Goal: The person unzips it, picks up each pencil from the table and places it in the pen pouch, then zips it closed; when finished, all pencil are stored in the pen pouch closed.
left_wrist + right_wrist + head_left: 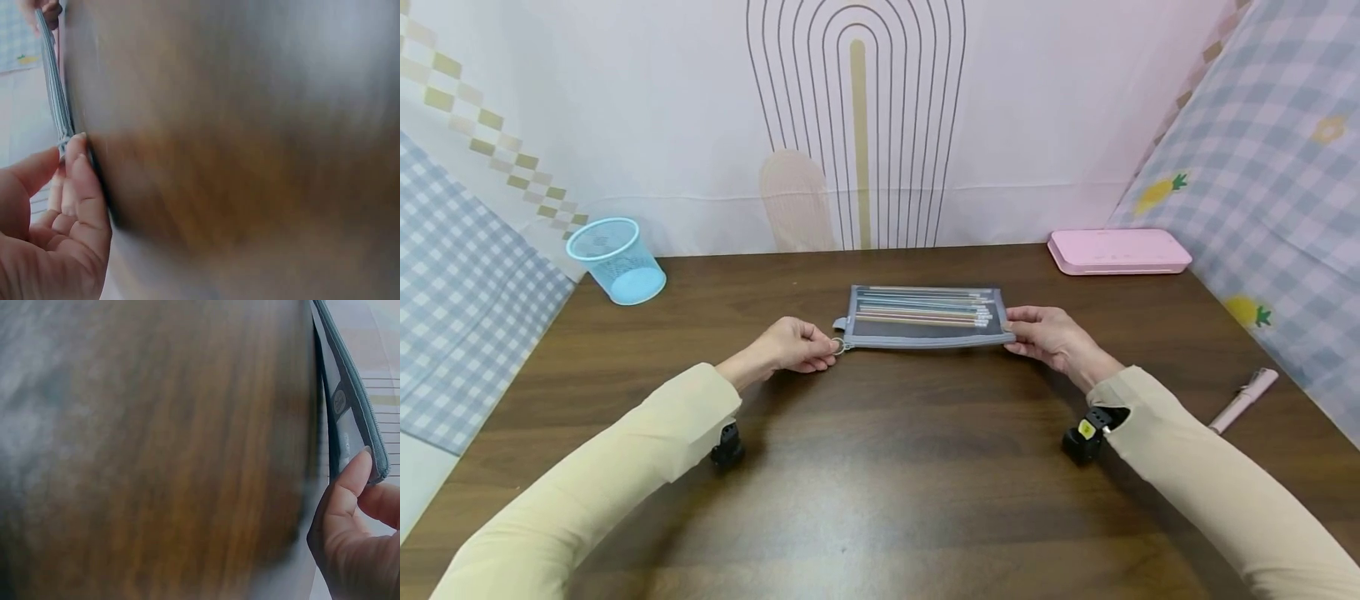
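Note:
A grey see-through zip pouch [925, 335] with several pencils [917, 308] inside lies level between both hands, its zipper edge facing the person. At its left corner the left hand [796, 345] pinches the ring [839, 344] of the zipper pull between thumb and fingertips. The right hand [1051, 337] grips the right corner of the pouch, thumb on one face and fingers on the other. In the right wrist view the pouch's zipper edge [365, 419] runs up from the right hand's thumb and fingers. The left wrist view shows the zipper edge [55, 87] running away from the left fingertips.
On the brown table [865, 467], a light blue mesh pen cup [625, 262] stands at the back left. A pink case [1118, 252] lies at the back right, and a pale pink pen [1245, 400] near the right edge, beyond the right forearm.

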A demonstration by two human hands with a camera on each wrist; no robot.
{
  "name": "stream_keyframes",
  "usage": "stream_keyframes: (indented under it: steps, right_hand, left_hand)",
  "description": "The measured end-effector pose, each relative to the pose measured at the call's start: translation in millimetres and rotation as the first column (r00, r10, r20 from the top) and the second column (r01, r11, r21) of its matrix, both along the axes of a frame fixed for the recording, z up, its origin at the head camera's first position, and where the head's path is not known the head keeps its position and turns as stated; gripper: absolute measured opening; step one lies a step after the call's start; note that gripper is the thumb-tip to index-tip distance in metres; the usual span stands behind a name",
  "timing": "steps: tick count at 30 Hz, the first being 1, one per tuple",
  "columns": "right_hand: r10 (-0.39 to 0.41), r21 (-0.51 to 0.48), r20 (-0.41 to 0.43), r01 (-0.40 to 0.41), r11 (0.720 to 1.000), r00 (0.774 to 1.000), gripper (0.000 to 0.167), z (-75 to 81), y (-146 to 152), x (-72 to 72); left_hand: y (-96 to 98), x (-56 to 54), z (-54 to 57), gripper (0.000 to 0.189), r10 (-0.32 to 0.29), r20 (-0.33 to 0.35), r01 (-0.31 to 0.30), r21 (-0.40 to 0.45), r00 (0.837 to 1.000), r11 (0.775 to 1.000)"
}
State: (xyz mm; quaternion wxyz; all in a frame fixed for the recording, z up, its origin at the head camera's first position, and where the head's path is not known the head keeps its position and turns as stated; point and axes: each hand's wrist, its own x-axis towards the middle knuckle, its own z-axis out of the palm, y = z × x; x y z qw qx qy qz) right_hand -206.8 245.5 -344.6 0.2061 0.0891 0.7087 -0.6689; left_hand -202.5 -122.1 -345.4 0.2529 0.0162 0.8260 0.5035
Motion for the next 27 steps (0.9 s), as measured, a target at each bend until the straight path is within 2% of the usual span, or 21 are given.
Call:
stream_keyframes:
  steps: [2, 4, 7, 9, 13, 15, 20, 23, 27]
  right_hand:
    - [0.006, 0.018, -0.013, -0.005, 1.000, 1.000, 0.046, -0.2, -1, -0.4]
    - [0.010, 0.025, -0.022, -0.010, 1.000, 1.000, 0.048, -0.1, -2, -1.2]
    - [0.014, 0.038, -0.030, -0.012, 0.999, 0.999, 0.050, 0.9, -5, -3.0]
    - [0.019, 0.052, -0.038, -0.017, 0.999, 0.999, 0.050, 1.3, -8, -4.8]
    - [0.034, 0.110, -0.048, -0.029, 0.994, 0.998, 0.050, 0.5, -15, -9.5]
    - [0.044, 0.146, -0.055, -0.036, 0.989, 0.998, 0.049, 0.0, -17, -12.2]
    - [0.094, 0.248, -0.086, -0.070, 0.966, 0.992, 0.047, -1.7, -19, -19.1]
    - [0.149, 0.351, -0.098, -0.106, 0.930, 0.984, 0.046, -3.3, -21, -22.7]
    - [0.219, 0.482, -0.120, -0.136, 0.866, 0.968, 0.045, -3.9, -26, -26.8]
  left_hand:
    - [-1.0, -3.3, 1.0, 0.026, -0.006, -0.084, 0.000, -0.075, 0.996, 0.997]
    - [-0.9, -7.8, 0.6, 0.027, 0.014, -0.160, -0.034, -0.120, 0.987, 0.992]
    - [2.0, -14.6, 0.2, 0.032, 0.061, -0.227, -0.090, -0.118, 0.972, 0.989]
    - [5.3, -18.5, 0.5, 0.039, 0.080, -0.219, -0.100, -0.081, 0.972, 0.992]
    - [12.6, -24.1, 2.2, 0.051, 0.093, -0.151, -0.097, -0.022, 0.984, 0.995]
    - [15.3, -25.9, 1.8, 0.053, 0.111, -0.112, -0.111, 0.006, 0.987, 0.994]
    - [16.6, -28.1, -1.8, 0.053, 0.151, -0.070, -0.147, 0.057, 0.986, 0.987]
    - [15.0, -29.2, -3.0, 0.053, 0.158, -0.071, -0.154, 0.059, 0.985, 0.986]
    - [11.5, -30.1, -3.0, 0.052, 0.129, -0.163, -0.141, -0.063, 0.978, 0.988]
